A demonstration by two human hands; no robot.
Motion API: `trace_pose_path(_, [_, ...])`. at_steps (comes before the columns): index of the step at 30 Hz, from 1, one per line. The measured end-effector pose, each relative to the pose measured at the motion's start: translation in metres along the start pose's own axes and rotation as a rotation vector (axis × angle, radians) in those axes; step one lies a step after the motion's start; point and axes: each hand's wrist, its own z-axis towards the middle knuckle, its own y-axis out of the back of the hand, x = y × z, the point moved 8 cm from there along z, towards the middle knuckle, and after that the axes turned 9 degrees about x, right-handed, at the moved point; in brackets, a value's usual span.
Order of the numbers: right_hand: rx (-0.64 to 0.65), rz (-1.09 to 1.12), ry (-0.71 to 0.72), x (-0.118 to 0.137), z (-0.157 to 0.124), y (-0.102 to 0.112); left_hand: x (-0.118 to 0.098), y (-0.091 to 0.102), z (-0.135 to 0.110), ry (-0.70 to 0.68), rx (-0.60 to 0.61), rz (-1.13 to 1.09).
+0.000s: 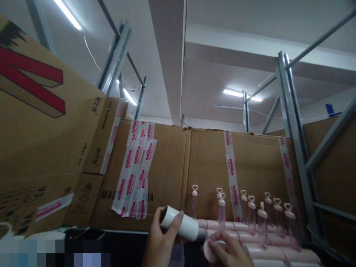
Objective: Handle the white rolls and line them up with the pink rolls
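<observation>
cardboard boxes (172,170) fill the middle of the frame; one reads "made in china", partly covered by pink-printed tape (136,174). at bottom centre the left hand (161,241), cut off below, curls its fingers around a white tube (180,221). the right hand (228,252) pinches a pink cap (209,250). pink heart-topped bottles (258,218) stand at lower right.

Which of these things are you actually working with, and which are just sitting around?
In use:
left hand holding a white tube
right hand on a pink cap
pink bottles with heart tops

Just around:
taped cardboard boxes
metal shelf frames
ceiling lights
</observation>
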Motion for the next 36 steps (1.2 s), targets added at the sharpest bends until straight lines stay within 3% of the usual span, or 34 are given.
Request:
trace_pose_path(4, [0.035,-0.205,0.096,0.018,0.028,-0.023,-0.022,0.025,0.018,-0.047,-0.025,0.113])
trace_pose_path(7, [0.022,-0.283,0.093,0.015,0.049,-0.047,-0.027,0.038,0.023,-0.069,-0.078,0.140])
trace_pose_path(12, [-0.087,-0.464,0.041,0.006,0.058,-0.074,-0.014,0.049,0.031,-0.056,-0.069,0.130])
trace_pose_path(17, [-0.202,-0.552,0.110,0.018,0.047,-0.074,-0.002,0.057,0.041,-0.037,-0.026,0.144])
trace_pose_path(20, [-0.216,-0.415,0.257,0.028,0.044,-0.070,0.000,0.055,0.043,-0.012,0.057,0.223])
trace_pose_path(25, [0.000,-0.267,0.347,0.030,0.048,-0.080,0.009,0.050,0.043,0.049,0.222,0.334])
trace_pose_path(32, [0.147,-0.450,0.236,0.034,0.043,-0.083,0.021,0.052,0.048,0.092,0.595,0.534])
trace_pose_path(36, [0.204,-0.475,0.139,0.030,0.040,-0.083,0.021,0.069,0.050,0.146,0.685,0.694])
